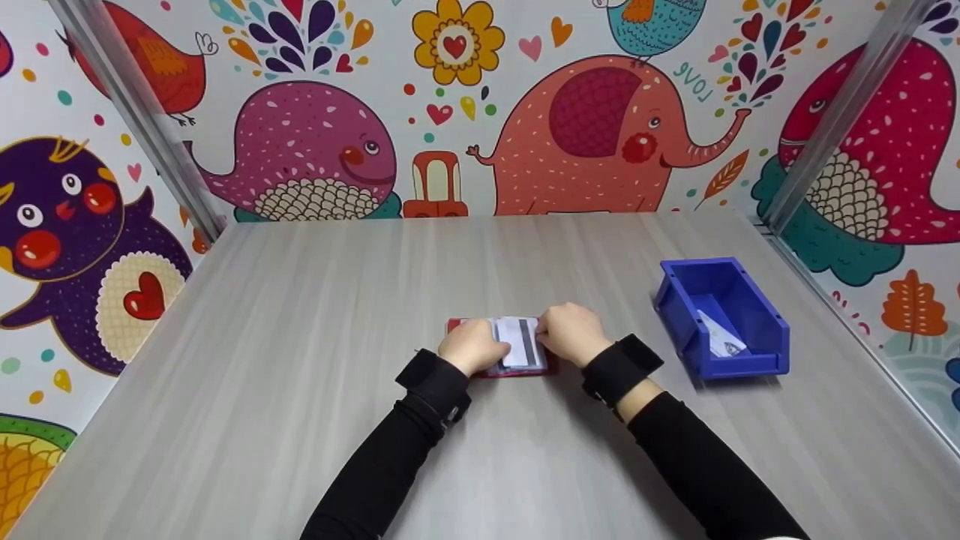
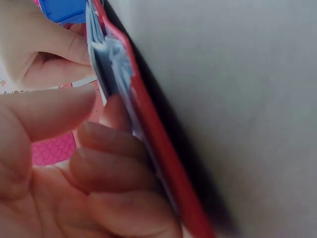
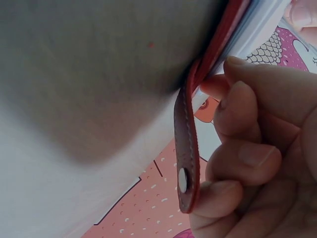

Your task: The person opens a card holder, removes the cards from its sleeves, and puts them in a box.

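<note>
An open red card holder (image 1: 553, 366) with clear plastic sleeves lies on the table. A white card (image 1: 514, 346) with a dark stripe shows on its sleeve pages. My left hand (image 1: 472, 346) grips the left side of the holder, thumb at the card's left edge and other fingers curled against the sleeves. At the opposite edge, my right hand (image 1: 574, 332) pinches the sleeve layers between thumb and forefinger. In the right wrist view, the holder's strap (image 3: 185, 144) with a metal snap hangs beside the curled fingers. The pinched fingertips are hidden in the head view.
To the right of my right hand stands a blue bin (image 1: 750, 366) with a white printed card (image 1: 721, 335) inside. A patterned wall (image 1: 450, 112) with cartoon animals closes off the back of the grey table (image 1: 300, 315). Metal posts (image 1: 142, 112) stand at the corners.
</note>
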Available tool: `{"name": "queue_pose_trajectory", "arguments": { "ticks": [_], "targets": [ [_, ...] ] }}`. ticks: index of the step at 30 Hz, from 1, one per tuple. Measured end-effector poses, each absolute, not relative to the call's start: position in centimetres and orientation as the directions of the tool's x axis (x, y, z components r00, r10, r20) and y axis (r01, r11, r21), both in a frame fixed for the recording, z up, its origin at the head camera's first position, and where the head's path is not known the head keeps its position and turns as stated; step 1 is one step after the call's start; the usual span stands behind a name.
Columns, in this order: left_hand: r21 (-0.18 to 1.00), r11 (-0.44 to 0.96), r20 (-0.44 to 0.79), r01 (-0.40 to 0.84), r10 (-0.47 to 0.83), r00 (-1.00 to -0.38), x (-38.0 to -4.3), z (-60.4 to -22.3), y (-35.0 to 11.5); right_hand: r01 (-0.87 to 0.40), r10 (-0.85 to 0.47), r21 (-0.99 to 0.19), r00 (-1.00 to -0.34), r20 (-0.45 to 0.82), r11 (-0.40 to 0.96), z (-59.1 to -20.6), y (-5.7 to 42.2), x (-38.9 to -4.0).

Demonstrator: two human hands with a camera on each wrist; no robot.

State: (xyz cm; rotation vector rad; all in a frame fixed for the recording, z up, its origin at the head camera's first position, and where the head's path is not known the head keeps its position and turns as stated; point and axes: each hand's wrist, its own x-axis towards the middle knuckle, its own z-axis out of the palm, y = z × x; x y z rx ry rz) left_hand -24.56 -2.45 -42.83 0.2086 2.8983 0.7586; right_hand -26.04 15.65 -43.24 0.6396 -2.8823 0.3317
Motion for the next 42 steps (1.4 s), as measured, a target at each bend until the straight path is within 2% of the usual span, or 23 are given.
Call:
{"name": "queue_pose_trajectory", "arguments": {
  "ticks": [17, 30, 42],
  "targets": [
    [0.464, 0.875, -0.072, 0.141, 0.195, -0.978, -24.57, -42.84, -2.63, -0.438, -0.406, -0.156, -0.891, 0.203, 0.885, -43.4, 15.51, -26.07],
    [0.525, 0.844, -0.093, 0.111, 0.187, -0.978, -24.68, -42.89, -2.55, -0.442, -0.405, -0.162, -0.887, 0.22, 0.882, -43.42, 15.57, -26.07],
    [0.477, 0.872, -0.126, 0.114, 0.197, -0.972, -25.01, -42.68, -2.32, -0.411, -0.379, -0.175, -0.906, 0.189, 0.895, -43.12, 15.45, -25.9]
  ]
}}
